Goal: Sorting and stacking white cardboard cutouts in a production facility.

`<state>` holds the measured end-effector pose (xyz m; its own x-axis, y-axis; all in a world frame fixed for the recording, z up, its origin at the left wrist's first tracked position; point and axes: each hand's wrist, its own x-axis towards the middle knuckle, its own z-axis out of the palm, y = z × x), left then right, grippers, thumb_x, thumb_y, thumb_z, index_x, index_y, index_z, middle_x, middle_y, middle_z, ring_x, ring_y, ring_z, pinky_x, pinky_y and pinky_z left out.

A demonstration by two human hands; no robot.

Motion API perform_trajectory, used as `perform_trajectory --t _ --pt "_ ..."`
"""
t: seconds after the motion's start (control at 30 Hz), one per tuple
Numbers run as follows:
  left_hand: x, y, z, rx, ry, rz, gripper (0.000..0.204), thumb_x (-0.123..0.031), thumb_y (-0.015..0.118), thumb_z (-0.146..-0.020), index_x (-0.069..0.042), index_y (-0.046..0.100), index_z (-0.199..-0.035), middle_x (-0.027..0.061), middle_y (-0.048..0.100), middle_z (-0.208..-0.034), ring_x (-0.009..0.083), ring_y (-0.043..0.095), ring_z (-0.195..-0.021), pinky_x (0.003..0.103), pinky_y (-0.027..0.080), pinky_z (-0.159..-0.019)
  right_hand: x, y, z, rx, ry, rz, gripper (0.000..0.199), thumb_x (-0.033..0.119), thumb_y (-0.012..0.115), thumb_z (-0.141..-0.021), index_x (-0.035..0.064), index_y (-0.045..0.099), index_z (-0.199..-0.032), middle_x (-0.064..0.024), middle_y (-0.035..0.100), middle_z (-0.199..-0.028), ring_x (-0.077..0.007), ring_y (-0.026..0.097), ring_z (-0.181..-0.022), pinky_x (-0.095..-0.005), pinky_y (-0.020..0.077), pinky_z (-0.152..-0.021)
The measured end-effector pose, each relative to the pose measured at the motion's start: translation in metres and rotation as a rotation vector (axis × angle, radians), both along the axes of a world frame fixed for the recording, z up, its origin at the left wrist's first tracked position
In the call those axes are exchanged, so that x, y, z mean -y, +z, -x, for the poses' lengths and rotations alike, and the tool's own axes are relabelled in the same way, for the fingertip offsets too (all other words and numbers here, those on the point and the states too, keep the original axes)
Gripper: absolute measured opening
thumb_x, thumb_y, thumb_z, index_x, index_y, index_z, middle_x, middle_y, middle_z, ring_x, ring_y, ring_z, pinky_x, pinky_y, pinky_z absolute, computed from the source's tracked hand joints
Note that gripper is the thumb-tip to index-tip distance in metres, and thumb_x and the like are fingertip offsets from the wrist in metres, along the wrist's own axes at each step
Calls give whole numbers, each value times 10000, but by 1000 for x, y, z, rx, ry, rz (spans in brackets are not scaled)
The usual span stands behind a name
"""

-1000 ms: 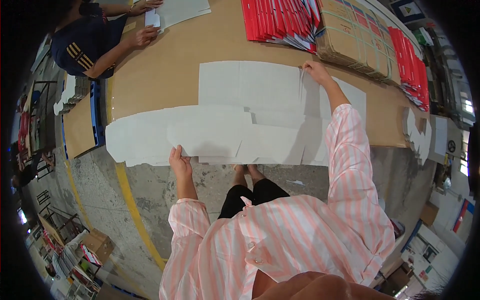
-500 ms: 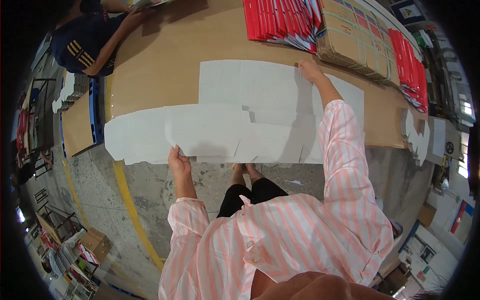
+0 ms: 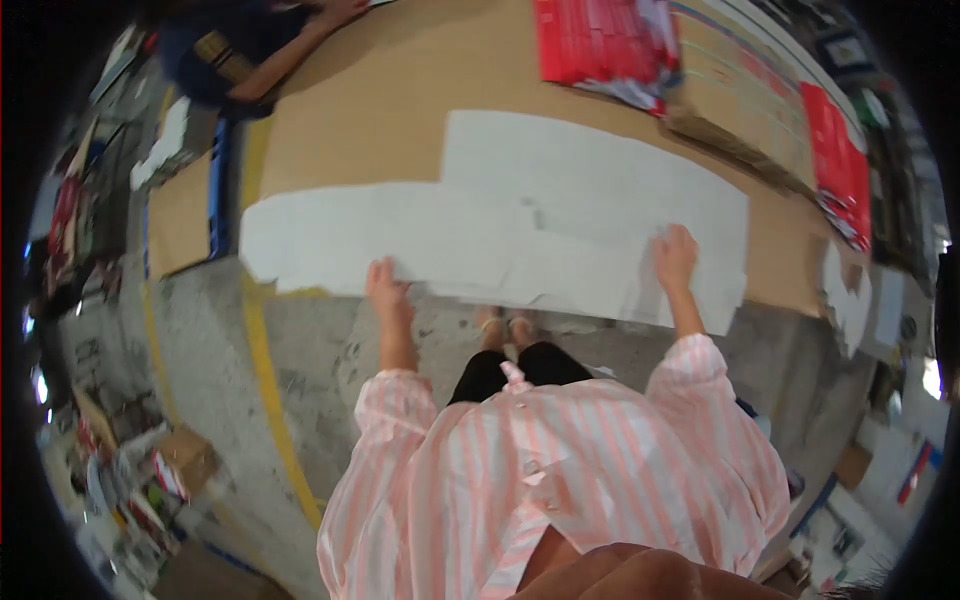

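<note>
A large white die-cut cardboard sheet (image 3: 590,190), with a long panel out to the left and slits along its near side, lies on the brown-topped table (image 3: 370,110). It overhangs the table's near edge. At the near edge of the left panel my left hand (image 3: 390,295) is closed, fingertips on top and thumb at the border. My right hand (image 3: 676,258) rests over the right part of the sheet, fingers curled down against it. Whether a flap is pinched under those fingers is hidden.
Red folded packages (image 3: 605,45) and a strapped bundle of brown cartons (image 3: 740,95) stand at the back right, with more red packages (image 3: 838,150) beyond. A co-worker's arm (image 3: 290,65) reaches in at the far left. White cut pieces (image 3: 848,290) hang at the table's right end.
My right hand has come from the sheet's far edge back toward me, onto its right part. My left hand stays at the near edge. The whole view has shifted slightly.
</note>
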<state>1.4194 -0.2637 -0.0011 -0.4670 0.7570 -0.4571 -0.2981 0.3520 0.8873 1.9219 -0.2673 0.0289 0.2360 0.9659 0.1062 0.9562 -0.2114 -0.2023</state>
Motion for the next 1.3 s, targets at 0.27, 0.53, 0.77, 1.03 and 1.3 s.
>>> perform_trajectory --t 0.27,0.53,0.77,1.03,1.3 --pt "9 41 -63 1023 -68 -317 521 -420 425 -893 -59 390 -1267 70 470 -1261 246 428 -1165 409 329 -982 27 -14 -8 75 -102 201 519 333 509 -843 123 368 -1297 -111 313 -1351 -315 261 -1243 -478 251 -992" --pt "35 14 -104 970 -96 -216 380 -278 530 -859 -18 479 -1131 79 546 -1146 216 491 -1089 379 385 -937 -1 -13 5 55 23 195 515 316 508 -833 67 399 -1271 -150 379 -1309 -326 327 -1213 -466 265 -994" --pt "34 12 -151 432 79 -32 412 -210 649 -773 6 529 -1103 64 597 -1027 165 557 -886 310 445 -736 19 -10 -9 77 37 238 518 342 507 -840 74 405 -1271 -164 394 -1294 -334 336 -1195 -471 282 -973" --pt "38 147 -198 -350 -250 -24 313 -208 601 -781 50 598 -959 146 634 -829 235 594 -741 348 469 -652 41 -28 -39 171 64 49 610 405 481 -846 105 297 -1344 -172 260 -1388 -346 202 -1282 -523 172 -1012" --pt "55 189 -393 -1411 -778 -836 430 -119 559 -696 112 527 -1057 289 546 -1015 321 556 -757 370 451 -650 28 -9 -53 -110 1 319 615 414 432 -857 97 277 -1361 -171 239 -1406 -376 131 -1309 -543 75 -1032"
